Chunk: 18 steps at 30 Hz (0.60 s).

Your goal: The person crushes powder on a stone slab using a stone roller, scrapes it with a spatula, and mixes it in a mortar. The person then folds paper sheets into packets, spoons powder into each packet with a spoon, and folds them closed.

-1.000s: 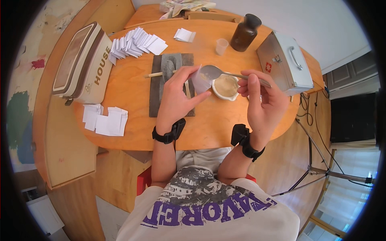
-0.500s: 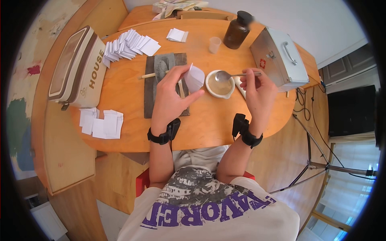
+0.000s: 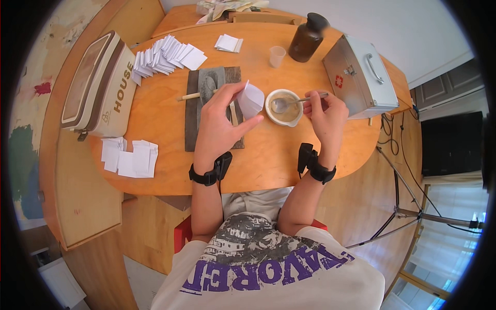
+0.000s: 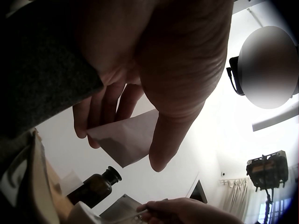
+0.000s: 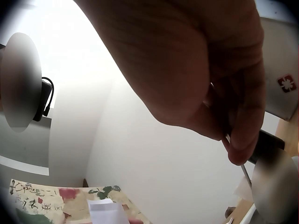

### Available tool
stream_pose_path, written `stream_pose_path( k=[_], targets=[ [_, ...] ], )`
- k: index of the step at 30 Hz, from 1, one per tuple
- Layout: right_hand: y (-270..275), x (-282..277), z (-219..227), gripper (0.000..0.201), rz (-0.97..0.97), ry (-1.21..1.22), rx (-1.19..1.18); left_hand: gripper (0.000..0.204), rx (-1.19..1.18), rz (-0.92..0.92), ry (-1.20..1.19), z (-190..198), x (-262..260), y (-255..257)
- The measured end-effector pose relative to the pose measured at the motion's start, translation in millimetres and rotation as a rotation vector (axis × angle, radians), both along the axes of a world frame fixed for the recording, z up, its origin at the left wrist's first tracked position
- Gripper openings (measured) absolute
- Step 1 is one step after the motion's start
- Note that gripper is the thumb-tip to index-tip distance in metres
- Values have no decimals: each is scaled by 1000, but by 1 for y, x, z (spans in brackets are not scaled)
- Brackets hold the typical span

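The table (image 3: 170, 129) is smooth, lightly glossy orange wood. The spoon (image 3: 289, 102) is shiny metal; the bowl (image 3: 270, 111) looks like glazed white ceramic holding matt beige powder. The cone (image 3: 250, 99) and slips (image 3: 165, 56) are matt white paper. The bottle (image 3: 308, 38) is glossy brown glass, the case (image 3: 361, 77) brushed metal, the mat (image 3: 195, 111) rough dark grey.

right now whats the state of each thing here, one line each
left hand: pinches the paper packet, held open above the table
right hand: grips the spoon by its handle
spoon: bowl end down in the white bowl
white bowl: holds tan powder
brown bottle: upright, stopper on
first aid box: lid closed
plastic cup: upright
paper stack: fanned out on the table
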State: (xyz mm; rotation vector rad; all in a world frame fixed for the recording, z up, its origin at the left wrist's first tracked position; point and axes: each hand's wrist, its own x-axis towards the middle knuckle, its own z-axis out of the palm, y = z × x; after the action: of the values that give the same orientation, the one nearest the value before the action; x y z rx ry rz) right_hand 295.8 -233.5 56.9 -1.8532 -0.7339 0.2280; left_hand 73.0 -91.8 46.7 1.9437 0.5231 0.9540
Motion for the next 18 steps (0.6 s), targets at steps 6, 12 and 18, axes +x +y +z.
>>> stream_pose_path(
  k=[6, 12, 18],
  targets=[
    [-15, 6, 12, 26, -44, 91, 184, 63, 13, -1, 4, 1, 1, 0],
    [-20, -23, 46, 28, -61, 97, 364, 64, 21, -4, 0, 1, 2, -1],
    [-14, -56, 67, 24, 28, 83, 466, 64, 21, -3, 2, 1, 2, -1]
  ],
)
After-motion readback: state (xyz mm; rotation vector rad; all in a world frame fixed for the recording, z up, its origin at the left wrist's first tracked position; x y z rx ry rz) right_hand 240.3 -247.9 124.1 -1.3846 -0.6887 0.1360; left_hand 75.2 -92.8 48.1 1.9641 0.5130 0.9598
